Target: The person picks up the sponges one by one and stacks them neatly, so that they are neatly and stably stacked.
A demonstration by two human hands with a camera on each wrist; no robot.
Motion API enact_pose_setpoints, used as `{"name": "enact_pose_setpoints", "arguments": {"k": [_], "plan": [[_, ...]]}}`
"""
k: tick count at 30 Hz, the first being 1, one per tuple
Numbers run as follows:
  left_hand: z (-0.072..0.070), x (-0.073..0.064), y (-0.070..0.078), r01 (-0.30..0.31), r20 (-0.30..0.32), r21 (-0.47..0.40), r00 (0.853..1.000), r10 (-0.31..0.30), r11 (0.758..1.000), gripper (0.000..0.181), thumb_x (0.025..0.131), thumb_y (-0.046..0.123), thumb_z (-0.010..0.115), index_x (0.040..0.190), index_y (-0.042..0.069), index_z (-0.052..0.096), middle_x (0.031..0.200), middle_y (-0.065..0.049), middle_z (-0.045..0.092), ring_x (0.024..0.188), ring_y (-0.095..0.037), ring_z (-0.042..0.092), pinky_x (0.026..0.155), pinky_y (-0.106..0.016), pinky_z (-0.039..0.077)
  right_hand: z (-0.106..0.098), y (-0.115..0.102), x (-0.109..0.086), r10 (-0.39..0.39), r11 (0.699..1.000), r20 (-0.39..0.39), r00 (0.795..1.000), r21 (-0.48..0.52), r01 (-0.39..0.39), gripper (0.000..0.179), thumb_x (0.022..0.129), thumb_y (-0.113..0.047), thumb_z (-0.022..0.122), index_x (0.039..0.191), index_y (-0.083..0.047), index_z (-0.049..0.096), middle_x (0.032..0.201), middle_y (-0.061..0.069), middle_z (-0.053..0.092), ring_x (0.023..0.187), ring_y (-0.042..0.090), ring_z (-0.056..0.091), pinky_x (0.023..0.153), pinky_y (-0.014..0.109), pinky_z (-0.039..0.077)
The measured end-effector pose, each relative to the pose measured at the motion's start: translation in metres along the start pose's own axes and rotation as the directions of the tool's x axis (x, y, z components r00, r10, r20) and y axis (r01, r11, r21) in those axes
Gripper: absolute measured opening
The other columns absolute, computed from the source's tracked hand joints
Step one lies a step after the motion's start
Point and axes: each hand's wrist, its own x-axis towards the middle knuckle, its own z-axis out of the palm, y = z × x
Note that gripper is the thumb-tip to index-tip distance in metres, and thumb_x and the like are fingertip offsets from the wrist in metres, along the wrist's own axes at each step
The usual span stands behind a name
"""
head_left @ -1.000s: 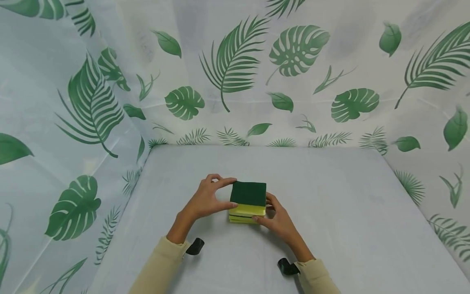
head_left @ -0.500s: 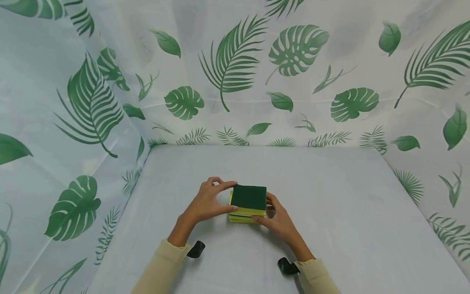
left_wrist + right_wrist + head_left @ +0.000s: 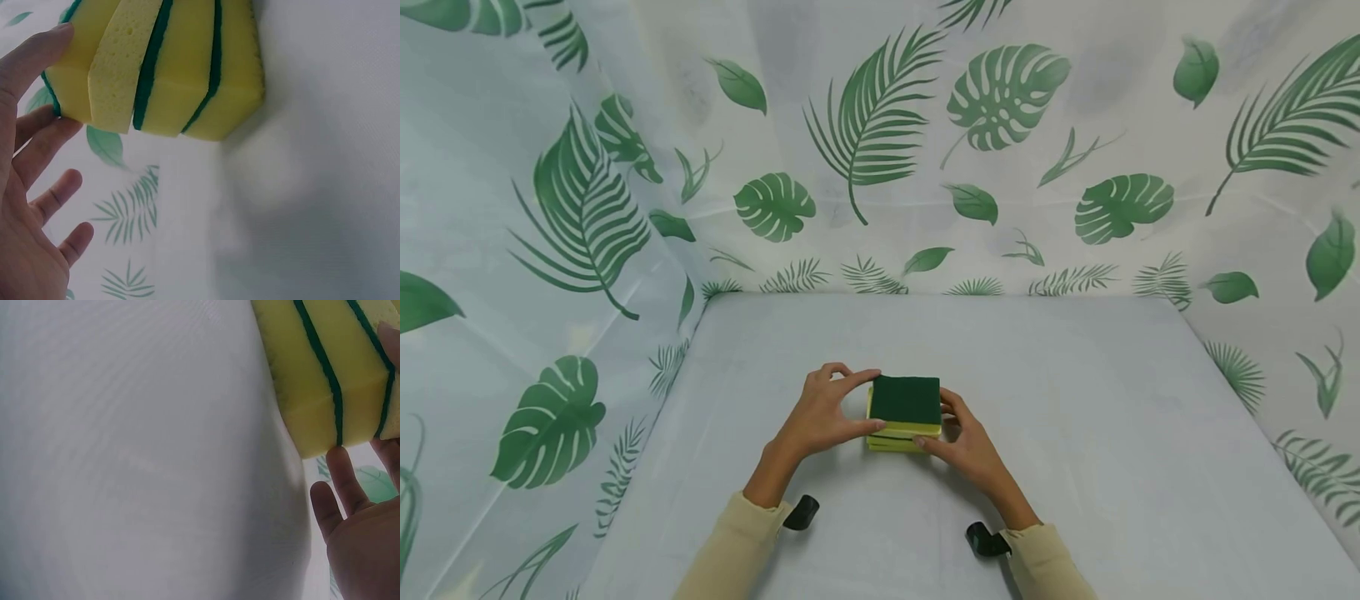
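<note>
Several yellow sponges with dark green scouring sides form a stack on the white table. The top sponge lies green side up. My left hand pinches this top sponge by its left side, thumb at the near edge and index finger at the far edge. In the left wrist view its other fingers stand apart from the stack. From the right, my right hand holds the sponges below, thumb in front and fingers behind. The right wrist view shows a fingertip touching a lower sponge.
The pale table surface reaches back to a white curtain printed with green leaves, which also hangs at both sides. Dark wrist cameras sit by each cuff, one at the left wrist and one at the right.
Over the last second my left hand has lowered the top sponge onto the stack. The right hand has kept its hold around the lower sponges.
</note>
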Motion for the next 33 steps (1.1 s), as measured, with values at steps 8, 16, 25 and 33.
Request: {"name": "enact_pose_setpoints", "arguments": {"k": [8,16,25,33], "plan": [[0.005,-0.001,-0.009,-0.052,-0.025,-0.024,0.998,0.051,0.998,0.075,0.087,0.051,0.086,0.154,0.026,0.061,0.128,-0.011,0.055,0.133,-0.045,0.046,0.103,-0.071,0.042,0.001,0.0,0.003,-0.015,1.0,0.003,1.0,-0.019,0.015,0.082,0.092,-0.023,0.086,0.161,-0.012,0.043,0.147,0.017,0.058,0.131,0.039,0.054,0.108,0.064,0.043],[0.008,-0.003,-0.01,-0.07,-0.048,-0.038,0.997,0.068,0.997,0.076,0.087,0.048,0.087,0.154,0.024,0.061,0.129,-0.015,0.056,0.133,-0.046,0.046,0.104,-0.073,0.04,-0.001,0.0,0.006,-0.032,0.998,0.011,0.999,-0.046,0.032,0.084,0.092,-0.024,0.086,0.162,-0.012,0.042,0.148,0.017,0.058,0.132,0.039,0.055,0.107,0.064,0.044],[0.009,-0.002,-0.01,-0.122,-0.067,-0.035,0.991,0.12,0.992,0.079,0.087,0.046,0.086,0.156,0.019,0.058,0.13,-0.014,0.064,0.134,-0.04,0.046,0.108,-0.073,0.035,-0.001,-0.003,0.008,-0.057,0.998,0.017,0.998,-0.022,0.057,0.088,0.09,-0.022,0.087,0.163,-0.011,0.041,0.149,0.016,0.058,0.133,0.039,0.055,0.109,0.063,0.043],[0.008,-0.003,-0.018,-0.104,-0.076,-0.131,0.993,0.095,0.986,0.083,0.1,0.054,0.068,0.169,0.021,0.035,0.168,-0.009,0.041,0.155,-0.039,0.031,0.119,-0.073,0.021,-0.005,-0.003,0.009,-0.08,0.997,0.051,0.995,-0.019,0.081,0.095,0.094,-0.03,0.082,0.17,-0.018,0.027,0.171,0.012,0.034,0.145,0.041,0.045,0.113,0.066,0.038]]}}
